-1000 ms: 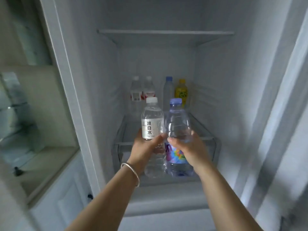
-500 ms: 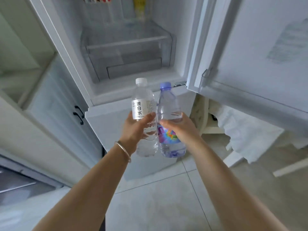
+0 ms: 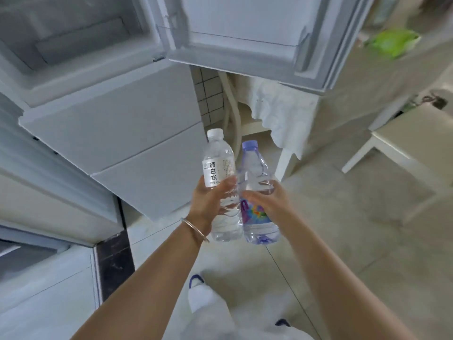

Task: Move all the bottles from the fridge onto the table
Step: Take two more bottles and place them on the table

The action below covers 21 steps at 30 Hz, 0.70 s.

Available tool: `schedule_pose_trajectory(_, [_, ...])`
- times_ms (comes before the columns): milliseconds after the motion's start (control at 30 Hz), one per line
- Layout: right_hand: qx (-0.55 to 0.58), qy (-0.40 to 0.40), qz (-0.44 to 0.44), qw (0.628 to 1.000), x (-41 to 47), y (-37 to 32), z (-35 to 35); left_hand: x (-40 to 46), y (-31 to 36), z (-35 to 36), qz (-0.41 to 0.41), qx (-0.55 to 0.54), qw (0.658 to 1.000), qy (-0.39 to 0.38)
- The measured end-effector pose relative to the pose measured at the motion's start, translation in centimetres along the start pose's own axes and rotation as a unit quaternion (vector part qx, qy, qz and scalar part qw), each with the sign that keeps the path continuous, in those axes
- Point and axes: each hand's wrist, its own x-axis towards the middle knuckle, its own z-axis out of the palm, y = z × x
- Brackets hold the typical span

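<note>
Task progress: two bottles are out of the white fridge [image 3: 110, 123], none yet set down; transfer to the table is judged to be in hand.
Remaining: placement of both bottles; whether more bottles remain in the fridge cannot be told.
Left hand [image 3: 208, 200]: fingers and thumb wrapped round the clear white-capped plastic bottle with a white label [image 3: 218, 168], held upright at mid-body.
Right hand [image 3: 267, 202]: fingers curled round the clear purple-capped plastic bottle with a multicoloured label [image 3: 255, 168], tilted slightly right.
Bottle relation: side by side, touching, above the pale tiled floor [image 3: 343, 241].
Arm pose: both forearms extended forward, wrists close together.
Destination: table with a white lace-edged cloth [image 3: 282, 106], beyond the open fridge door [image 3: 245, 28].
</note>
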Motion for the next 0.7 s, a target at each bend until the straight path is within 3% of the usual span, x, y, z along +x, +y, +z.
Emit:
schedule_pose_trajectory(333, [0.059,0.116,0.069,0.989,-4.9,6.3,-19.8,-3.6,-4.0,19.3,-0.021,0.054,0.987,-0.147])
schedule_pose_trajectory(700, [0.063,0.209,0.083,0.972,4.5,3.3,-33.8,5.9,-2.4,34.2,-0.035,0.066,0.974,-0.214])
